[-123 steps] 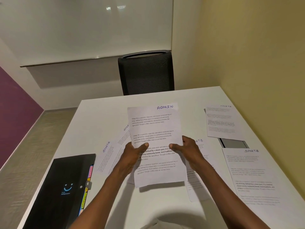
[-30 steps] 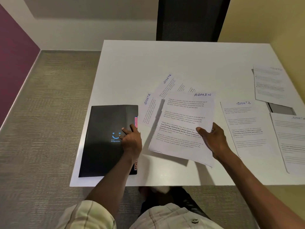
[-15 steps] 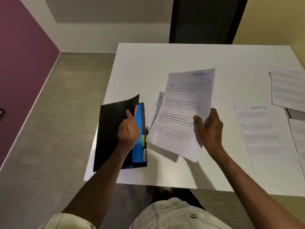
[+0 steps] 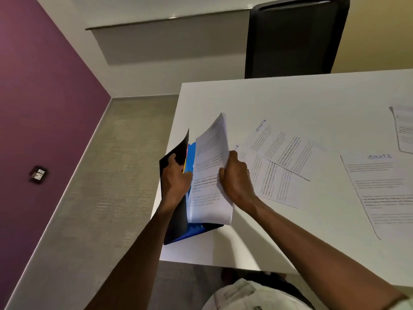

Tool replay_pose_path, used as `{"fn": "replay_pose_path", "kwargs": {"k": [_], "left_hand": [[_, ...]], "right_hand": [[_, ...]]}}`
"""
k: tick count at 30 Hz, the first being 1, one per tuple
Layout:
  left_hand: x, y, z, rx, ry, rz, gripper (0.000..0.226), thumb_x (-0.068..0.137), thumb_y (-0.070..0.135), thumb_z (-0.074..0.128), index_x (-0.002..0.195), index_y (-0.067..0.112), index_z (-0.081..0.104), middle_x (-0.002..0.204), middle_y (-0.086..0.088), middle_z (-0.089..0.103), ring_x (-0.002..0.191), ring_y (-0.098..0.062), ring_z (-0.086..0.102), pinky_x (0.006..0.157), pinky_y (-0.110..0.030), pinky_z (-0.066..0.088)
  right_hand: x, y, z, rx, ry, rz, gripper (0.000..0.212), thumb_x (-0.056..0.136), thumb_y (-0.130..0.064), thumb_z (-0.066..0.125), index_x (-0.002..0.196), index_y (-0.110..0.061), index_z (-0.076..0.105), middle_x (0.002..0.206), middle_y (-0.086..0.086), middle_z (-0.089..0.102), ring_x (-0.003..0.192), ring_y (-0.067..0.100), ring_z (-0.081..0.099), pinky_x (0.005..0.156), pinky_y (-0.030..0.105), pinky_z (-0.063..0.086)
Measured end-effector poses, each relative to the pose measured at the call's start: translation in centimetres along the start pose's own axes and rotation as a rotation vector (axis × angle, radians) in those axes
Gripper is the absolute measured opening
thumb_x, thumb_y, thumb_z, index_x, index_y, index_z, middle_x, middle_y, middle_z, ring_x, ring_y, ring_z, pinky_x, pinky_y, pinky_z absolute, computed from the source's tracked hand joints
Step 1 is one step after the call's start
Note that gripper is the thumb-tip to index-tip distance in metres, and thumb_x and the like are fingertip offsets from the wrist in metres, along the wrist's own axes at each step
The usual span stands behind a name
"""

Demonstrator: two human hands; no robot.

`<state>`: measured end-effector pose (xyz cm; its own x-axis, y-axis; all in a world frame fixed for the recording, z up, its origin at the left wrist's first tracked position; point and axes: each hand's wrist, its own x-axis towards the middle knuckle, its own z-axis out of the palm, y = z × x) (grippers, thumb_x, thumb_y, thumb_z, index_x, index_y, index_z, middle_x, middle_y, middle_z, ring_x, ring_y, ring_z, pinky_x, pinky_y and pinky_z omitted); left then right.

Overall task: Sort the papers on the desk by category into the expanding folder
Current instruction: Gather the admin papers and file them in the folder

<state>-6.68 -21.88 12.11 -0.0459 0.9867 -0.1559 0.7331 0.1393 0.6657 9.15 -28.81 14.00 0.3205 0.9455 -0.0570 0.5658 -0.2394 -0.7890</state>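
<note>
While gripped, sheets in folder.

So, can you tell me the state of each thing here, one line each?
expanding folder: cover held open
left hand: grips the cover
right hand: holds the paper stack
paper stack: tilted up, entering the folder
SPORTS sheets: lying flat on the desk

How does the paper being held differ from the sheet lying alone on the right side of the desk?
The held paper is lifted and tilted, going into the open folder; the lone sheet lies flat on the desk. The right hand pinches the held paper's edge, while nothing touches the lone sheet. The lone sheet's heading reads SPORTS; the held paper's heading is too foreshortened to read. Both are white printed pages with handwritten blue headings.
</note>
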Motion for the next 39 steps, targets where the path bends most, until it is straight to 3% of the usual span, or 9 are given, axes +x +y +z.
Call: {"fn": "replay_pose_path", "kwargs": {"k": [3,7,10,14,18,21,27,33,39], "left_hand": [[0.1,-0.3,-0.6,-0.025,0.002,-0.013,0.071,0.087,0.012,0.066,0.148,0.014,0.030,0.112,0.000,0.068,0.094,-0.017,0.066,0.070,-0.029,0.055],[-0.1,-0.6,-1.4,-0.018,0.005,0.027,0.069,0.086,0.011,0.066,0.146,0.011,0.032,0.123,-0.006,0.067,0.107,-0.024,0.063,0.077,-0.028,0.045],[-0.3,-0.6,-1.7,-0.014,0.006,0.060,0.069,0.086,0.011,0.066,0.146,0.009,0.031,0.123,-0.006,0.068,0.106,-0.022,0.063,0.078,-0.026,0.041],[-0.5,-0.3,-2.0,-0.019,0.010,0.081,0.070,0.086,0.011,0.066,0.147,0.010,0.030,0.123,-0.006,0.068,0.103,-0.023,0.065,0.079,-0.027,0.044],[-0.8,-0.2,-2.1,-0.027,-0.002,0.080,0.072,0.086,0.010,0.065,0.148,0.012,0.029,0.123,-0.008,0.068,0.102,-0.025,0.066,0.085,-0.034,0.052],[-1.1,-0.3,-2.2,-0.027,0.000,0.094,0.071,0.086,0.009,0.065,0.148,0.011,0.030,0.122,-0.009,0.068,0.104,-0.026,0.066,0.085,-0.031,0.051],[-1.5,-0.6,-2.2,-0.005,-0.014,0.077,0.076,0.087,0.012,0.066,0.151,0.014,0.027,0.127,-0.011,0.065,0.110,-0.027,0.064,0.087,-0.028,0.048],[-1.5,-0.7,-2.1,0.051,-0.013,0.102,0.074,0.086,0.011,0.063,0.151,0.017,0.027,0.124,-0.010,0.066,0.107,-0.029,0.063,0.082,-0.026,0.044],[-1.8,-1.2,-0.3,0.114,-0.047,0.112,0.075,0.083,0.012,0.061,0.150,0.021,0.028,0.127,-0.012,0.064,0.108,-0.032,0.063,0.091,-0.036,0.051]], "right_hand": [[0.1,-1.2,0.7,-0.036,-0.062,-0.041,0.009,0.099,-0.022,0.044,0.102,-0.019,0.036,0.085,-0.001,0.055,0.068,0.010,0.058,0.052,0.032,0.055],[0.9,-2.4,1.5,-0.090,-0.102,-0.023,0.010,0.097,-0.011,0.045,0.103,-0.012,0.037,0.085,0.004,0.053,0.068,0.013,0.051,0.048,0.026,0.036],[1.2,-2.9,2.9,-0.108,-0.126,0.000,0.017,0.096,-0.012,0.048,0.110,-0.008,0.040,0.095,0.010,0.058,0.080,0.021,0.058,0.057,0.032,0.045],[1.5,-3.2,5.1,-0.045,-0.225,0.063,0.037,0.096,-0.011,0.049,0.129,0.001,0.036,0.096,0.009,0.054,0.080,0.019,0.052,0.059,0.028,0.040],[1.0,-2.6,7.0,-0.060,-0.323,0.053,0.037,0.094,-0.010,0.057,0.124,0.003,0.039,0.108,0.020,0.059,0.092,0.028,0.062,0.072,0.035,0.050],[0.8,-2.2,7.6,-0.049,-0.348,0.050,0.034,0.095,-0.007,0.055,0.123,0.004,0.040,0.114,0.020,0.058,0.103,0.033,0.061,0.086,0.038,0.051],[0.6,-1.9,9.0,-0.112,-0.322,0.002,0.036,0.097,-0.009,0.052,0.129,-0.003,0.035,0.107,0.015,0.062,0.081,0.019,0.058,0.067,0.031,0.050],[0.1,-0.8,9.9,-0.066,-0.329,0.093,0.036,0.090,0.002,0.060,0.122,0.008,0.045,0.111,0.023,0.061,0.100,0.031,0.062,0.084,0.034,0.052],[-0.1,1.1,9.5,-0.076,-0.447,0.225,0.031,0.097,-0.013,0.055,0.121,0.006,0.050,0.118,0.021,0.060,0.097,0.027,0.060,0.077,0.029,0.045]]}}
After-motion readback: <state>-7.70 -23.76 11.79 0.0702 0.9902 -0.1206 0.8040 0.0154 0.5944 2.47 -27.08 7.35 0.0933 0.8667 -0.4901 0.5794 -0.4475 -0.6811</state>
